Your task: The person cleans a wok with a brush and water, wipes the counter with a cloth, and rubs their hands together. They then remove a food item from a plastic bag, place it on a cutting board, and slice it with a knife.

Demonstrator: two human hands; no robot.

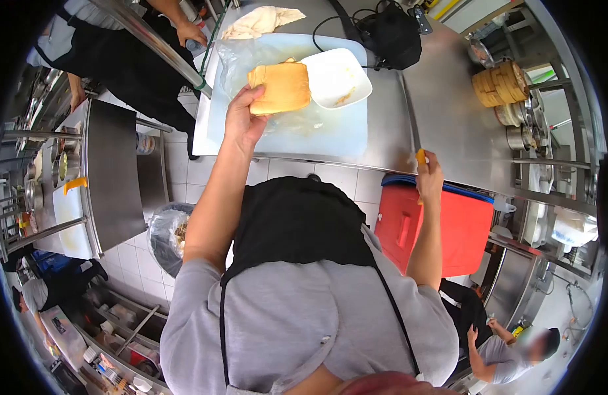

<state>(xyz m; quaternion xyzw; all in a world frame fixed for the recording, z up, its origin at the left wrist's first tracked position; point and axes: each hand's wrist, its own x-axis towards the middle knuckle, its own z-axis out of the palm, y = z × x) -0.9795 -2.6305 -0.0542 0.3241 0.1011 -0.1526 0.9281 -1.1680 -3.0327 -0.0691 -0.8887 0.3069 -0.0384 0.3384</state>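
Note:
My left hand (247, 108) is closed on a stack of bread slices (282, 87), held above a pale blue cutting board (330, 141). The thumb lies over the top slice. Just right of the bread is a white square bowl (340, 76) with brownish residue inside. A crumpled clear plastic bag (233, 62) lies to the left, partly behind the bread. My right hand (430, 172) grips a knife by its yellow handle (420, 158). Its long blade (411, 112) points away from me over the steel table (449, 125).
A cloth (264, 21) and a black bag with cables (391, 36) lie at the far side. Bamboo steamers (498, 84) stand at right. Below the table edge sits a red cooler (459, 230); a lined bin (169, 240) is at left. Several other people work nearby.

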